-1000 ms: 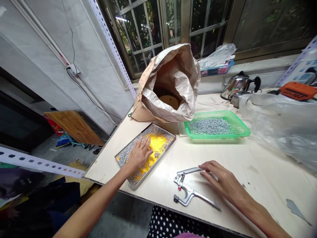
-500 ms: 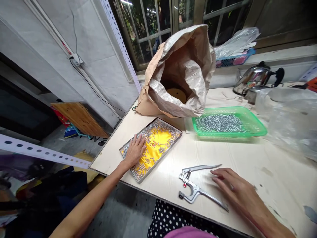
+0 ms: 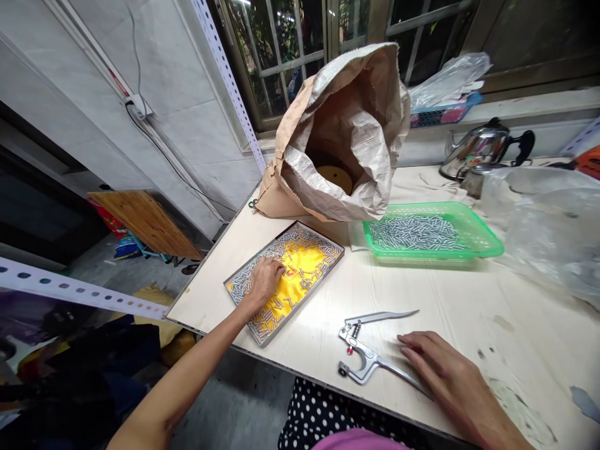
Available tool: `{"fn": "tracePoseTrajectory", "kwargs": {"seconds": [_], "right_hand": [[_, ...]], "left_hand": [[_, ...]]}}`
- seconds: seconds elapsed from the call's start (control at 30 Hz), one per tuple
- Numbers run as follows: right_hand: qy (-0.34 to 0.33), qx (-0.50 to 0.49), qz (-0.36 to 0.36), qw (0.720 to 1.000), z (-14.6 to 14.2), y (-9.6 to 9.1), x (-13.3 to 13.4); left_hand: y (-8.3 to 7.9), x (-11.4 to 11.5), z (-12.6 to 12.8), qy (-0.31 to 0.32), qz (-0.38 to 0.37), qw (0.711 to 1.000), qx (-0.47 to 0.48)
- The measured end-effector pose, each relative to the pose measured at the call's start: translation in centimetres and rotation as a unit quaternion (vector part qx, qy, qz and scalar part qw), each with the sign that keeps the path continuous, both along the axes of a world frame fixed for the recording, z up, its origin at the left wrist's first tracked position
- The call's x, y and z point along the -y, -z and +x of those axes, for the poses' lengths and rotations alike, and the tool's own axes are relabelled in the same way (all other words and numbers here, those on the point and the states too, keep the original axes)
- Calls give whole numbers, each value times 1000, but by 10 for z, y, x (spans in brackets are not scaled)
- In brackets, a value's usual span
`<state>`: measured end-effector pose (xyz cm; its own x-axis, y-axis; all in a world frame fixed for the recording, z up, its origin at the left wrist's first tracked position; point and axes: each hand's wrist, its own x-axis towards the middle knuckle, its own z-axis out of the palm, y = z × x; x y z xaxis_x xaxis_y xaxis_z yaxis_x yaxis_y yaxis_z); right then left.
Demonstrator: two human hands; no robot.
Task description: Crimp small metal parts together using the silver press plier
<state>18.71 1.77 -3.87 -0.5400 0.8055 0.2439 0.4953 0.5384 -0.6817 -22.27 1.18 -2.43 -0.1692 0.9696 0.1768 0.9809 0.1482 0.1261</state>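
Note:
My left hand (image 3: pixel 266 281) is over a shallow metal tray (image 3: pixel 323 289) lined with yellow cloth. Its fingers are curled together at the tips, and whatever they pinch is too small to make out. Many small silvery metal pins (image 3: pixel 300 234) lie scattered in the tray, thickest along its far edge. Hand pliers (image 3: pixel 366 359) with a C-shaped jaw and a spring lie on the table, handles spread apart. Above the tip of the lower handle is my right hand (image 3: pixel 447 369), fingers loosely extended and holding nothing; I cannot tell whether it touches the handle.
A green plastic basket (image 3: pixel 482 240) with more metal pins stands behind the pliers. A big open paper sack (image 3: pixel 285 187) is behind the tray. A steel kettle (image 3: pixel 485 147) and clear plastic bags (image 3: pixel 553 225) are at the right. The table's edge runs close to me.
My left hand has drawn its spread fingers together and shifted slightly right over the tray. My right hand has lowered a little toward the lower plier handle, covering its end.

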Motion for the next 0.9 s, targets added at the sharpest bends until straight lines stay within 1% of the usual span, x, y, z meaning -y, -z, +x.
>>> {"fn": "tracePoseTrajectory", "kwargs": {"seconds": [0.17, 0.23, 0.3, 0.4, 0.47, 0.5, 0.53, 0.57, 0.63, 0.67, 0.7, 0.73, 0.8, 0.83, 0.87, 0.9], "right_hand": [[-10, 1, -9, 1000, -2, 4, 5], [-13, -2, -8, 1000, -1, 2, 7], [-14, -6, -9, 1000, -2, -3, 9], [-30, -24, -14, 999, -15, -25, 5], [-65, -53, -18, 996, -39, -45, -5], [-86, -73, -21, 993, -57, -55, -12], [-100, -99, -23, 990, -77, -63, -20], [-108, -125, -26, 986, -100, -69, -29], [-119, -173, -47, 977, -150, -74, -44], [-123, -182, -62, 974, -174, -73, -50], [-129, -184, -76, 971, -195, -71, -54], [-135, -181, -84, 971, -213, -68, -56], [-141, -171, -88, 971, -237, -62, -58], [-144, -167, -90, 971, -244, -60, -59], [-145, -166, -92, 971, -247, -60, -59], [-148, -166, -96, 970, -249, -61, -59]], "left_hand": [[-3, -6, 8, 16, -39, 999, 11], [-5, -8, 11, 21, -38, 999, 30], [-9, -9, 12, 18, -29, 998, 55], [-18, -7, 13, -3, -3, 994, 106], [-25, -3, 17, -23, 12, 989, 143], [-29, 0, 21, -37, 19, 981, 189], [-34, 4, 26, -50, 27, 965, 256], [-38, 8, 32, -62, 37, 939, 338], [-45, 18, 44, -80, 53, 860, 501], [-49, 23, 49, -84, 57, 823, 560], [-51, 27, 53, -86, 57, 798, 594], [-54, 30, 55, -90, 54, 780, 616], [-57, 34, 55, -97, 44, 762, 639], [-59, 34, 53, -99, 42, 760, 641], [-60, 34, 50, -99, 43, 765, 635], [-61, 33, 47, -96, 47, 778, 619]]}}
